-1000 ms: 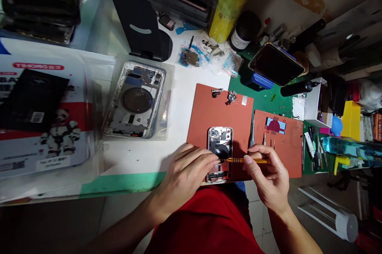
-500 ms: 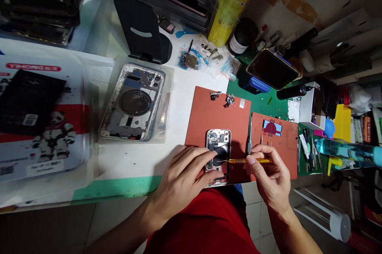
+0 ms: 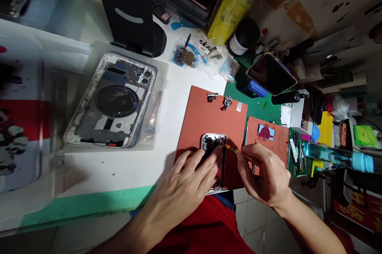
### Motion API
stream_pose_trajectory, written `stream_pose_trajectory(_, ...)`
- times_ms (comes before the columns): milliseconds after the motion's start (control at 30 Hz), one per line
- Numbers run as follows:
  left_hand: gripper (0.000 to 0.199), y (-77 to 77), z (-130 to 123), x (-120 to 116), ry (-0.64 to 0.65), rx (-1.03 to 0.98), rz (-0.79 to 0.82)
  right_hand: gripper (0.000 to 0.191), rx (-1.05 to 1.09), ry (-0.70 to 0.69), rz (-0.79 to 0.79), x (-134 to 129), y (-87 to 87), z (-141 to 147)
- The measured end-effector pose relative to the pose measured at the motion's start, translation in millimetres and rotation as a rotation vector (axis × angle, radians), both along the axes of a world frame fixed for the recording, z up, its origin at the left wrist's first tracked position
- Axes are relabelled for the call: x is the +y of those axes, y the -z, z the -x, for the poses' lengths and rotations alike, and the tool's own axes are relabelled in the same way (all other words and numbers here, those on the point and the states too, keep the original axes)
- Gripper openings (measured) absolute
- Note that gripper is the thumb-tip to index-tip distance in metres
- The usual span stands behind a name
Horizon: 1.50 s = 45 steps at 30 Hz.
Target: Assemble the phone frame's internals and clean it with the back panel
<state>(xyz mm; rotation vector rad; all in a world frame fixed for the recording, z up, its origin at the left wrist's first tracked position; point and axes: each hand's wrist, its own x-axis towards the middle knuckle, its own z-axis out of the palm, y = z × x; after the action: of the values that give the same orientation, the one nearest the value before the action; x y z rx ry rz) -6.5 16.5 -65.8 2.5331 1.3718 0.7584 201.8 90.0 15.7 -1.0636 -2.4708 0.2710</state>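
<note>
An opened phone (image 3: 223, 166) lies on the reddish-brown mat (image 3: 205, 113) near the table's front edge. My left hand (image 3: 186, 178) rests over its left and middle parts, fingers spread over the inside and hiding much of it. In my right hand (image 3: 265, 174) is a yellow screwdriver (image 3: 248, 157), gripped between thumb and fingers. Its tip end reaches the phone's upper right edge; whether it touches cannot be made out. Small metal parts (image 3: 227, 103) lie higher on the mat.
A larger phone housing (image 3: 115, 101) lies on a clear plastic tray at the left. A propped phone (image 3: 272, 73), a black bottle (image 3: 244, 37) and a yellow can (image 3: 229, 11) stand behind. At the right are a smaller mat (image 3: 280, 142) and a blue bottle (image 3: 334, 156).
My left hand has spread further over the phone. The screwdriver has gone from the phone's middle to its upper right edge and now slants, with my right hand turned palm down. The view has shifted.
</note>
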Motion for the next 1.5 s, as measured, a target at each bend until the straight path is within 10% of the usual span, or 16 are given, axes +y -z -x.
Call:
stream_pose_trajectory(1100,0.031,6.7,-10.8,-3.7,-0.103,-0.057,0.033,0.029,-0.048,-0.017,-0.031,5.9,0.4,5.8)
stream_pose_trajectory(1500,0.012,11.1,-10.3,-8.6,-0.059,-0.041,0.042,0.029,-0.181,-0.230,0.168,18.4,-18.1,8.7)
